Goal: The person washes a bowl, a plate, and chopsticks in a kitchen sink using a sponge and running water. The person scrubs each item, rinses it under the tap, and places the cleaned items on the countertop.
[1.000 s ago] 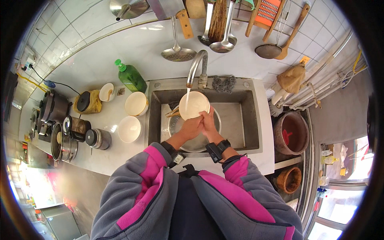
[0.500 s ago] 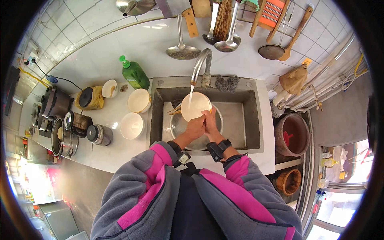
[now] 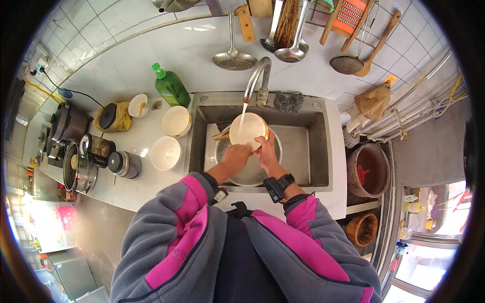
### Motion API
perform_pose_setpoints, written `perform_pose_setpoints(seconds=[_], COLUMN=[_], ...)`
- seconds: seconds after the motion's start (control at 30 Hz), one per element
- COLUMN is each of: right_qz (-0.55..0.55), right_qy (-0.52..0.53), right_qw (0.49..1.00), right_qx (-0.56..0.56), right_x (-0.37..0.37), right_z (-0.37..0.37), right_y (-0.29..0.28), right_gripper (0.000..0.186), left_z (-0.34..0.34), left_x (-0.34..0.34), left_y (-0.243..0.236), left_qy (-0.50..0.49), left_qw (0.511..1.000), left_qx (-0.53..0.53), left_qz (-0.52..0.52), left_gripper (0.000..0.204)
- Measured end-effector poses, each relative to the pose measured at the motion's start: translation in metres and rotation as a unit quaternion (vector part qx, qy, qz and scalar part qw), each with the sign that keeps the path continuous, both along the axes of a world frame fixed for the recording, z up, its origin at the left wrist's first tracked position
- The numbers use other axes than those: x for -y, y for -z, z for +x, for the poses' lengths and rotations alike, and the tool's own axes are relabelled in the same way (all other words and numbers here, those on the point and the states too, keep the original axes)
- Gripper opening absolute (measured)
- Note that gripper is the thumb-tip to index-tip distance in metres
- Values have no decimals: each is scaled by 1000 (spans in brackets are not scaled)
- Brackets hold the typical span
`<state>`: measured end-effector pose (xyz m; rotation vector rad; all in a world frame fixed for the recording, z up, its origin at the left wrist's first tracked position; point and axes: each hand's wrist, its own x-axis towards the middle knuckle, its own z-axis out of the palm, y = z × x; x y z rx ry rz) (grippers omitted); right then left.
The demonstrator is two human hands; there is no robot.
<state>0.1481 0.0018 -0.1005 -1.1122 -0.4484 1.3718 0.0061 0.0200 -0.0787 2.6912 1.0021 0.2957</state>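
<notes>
A white bowl (image 3: 246, 129) is tilted under the running tap (image 3: 256, 76), and water falls into it. My right hand (image 3: 267, 150) grips the bowl's right side, thumb near the rim and fingers behind it. Against the bowl's lower left edge lies my left hand (image 3: 236, 157), its fingers curled toward the rim and partly hidden. Beneath both hands a round metal basin (image 3: 277, 164) stands in the sink (image 3: 314, 151). Some chopsticks (image 3: 221, 135) show to the left of the bowl.
Two white bowls (image 3: 165, 153) and a smaller bowl (image 3: 138, 105) stand on the left counter. A green pump bottle (image 3: 172, 87) is by the sink's back left corner. A grey scouring pad (image 3: 288, 103) lies behind the sink. Ladles (image 3: 291, 53) hang on the wall.
My left hand has slid left and down from beside my right hand to the bowl's lower left edge. My right hand still grips the bowl under the stream.
</notes>
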Motion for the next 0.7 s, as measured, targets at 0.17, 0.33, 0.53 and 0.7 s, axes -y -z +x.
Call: perform_pose_setpoints(seconds=[0.17, 0.33, 0.53, 0.7], right_qz=[16, 3, 0, -7], right_qy=[32, -38, -30, -5], right_qw=[998, 999, 999, 999], right_qx=[-54, -30, -27, -51], right_x=[-1, 6, 3, -1], right_z=[-7, 13, 11, 6], right_y=[0, -16, -21, -11], right_gripper=[62, 61, 61, 61], left_z=[38, -1, -34, -7], left_x=[19, 5, -26, -3], left_y=[-12, -4, 1, -12], left_qy=[-126, 55, 111, 10], left_qw=[967, 994, 980, 999], left_qx=[150, 95, -10, -15], left_qz=[-161, -9, 164, -26], left_gripper=[20, 23, 28, 22])
